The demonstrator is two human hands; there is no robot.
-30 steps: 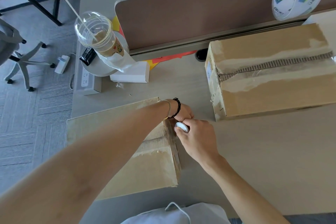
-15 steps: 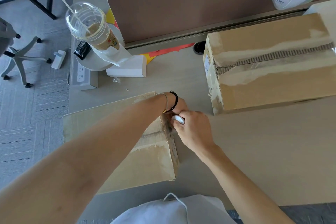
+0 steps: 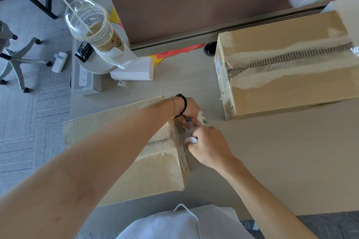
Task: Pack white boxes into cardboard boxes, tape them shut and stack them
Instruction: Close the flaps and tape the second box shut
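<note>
At the right end of the near cardboard box [image 3: 136, 153], both hands meet: the left hand [image 3: 189, 111] grips a tape roll [image 3: 200, 121], and the right hand [image 3: 208, 146], just toward me, pinches something small and white. The box seam runs left-right, straight away from them, so the tape probably gets pulled leftward.

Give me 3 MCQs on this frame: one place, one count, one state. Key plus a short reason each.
1. Where is the drink cup?
A. on the far cardboard box
B. far left of the desk, beside the divider
C. on the floor

2. How many cardboard boxes are on the desk?
A. one
B. two
C. four

3. The near cardboard box's top flaps are
A. closed
B. standing open
C. torn off

Key:
1 B, the drink cup stands left of the divider.
2 B, near cardboard box and far cardboard box.
3 A, the flaps lie flat while both hands, left hand and right hand, work at its end.
</note>
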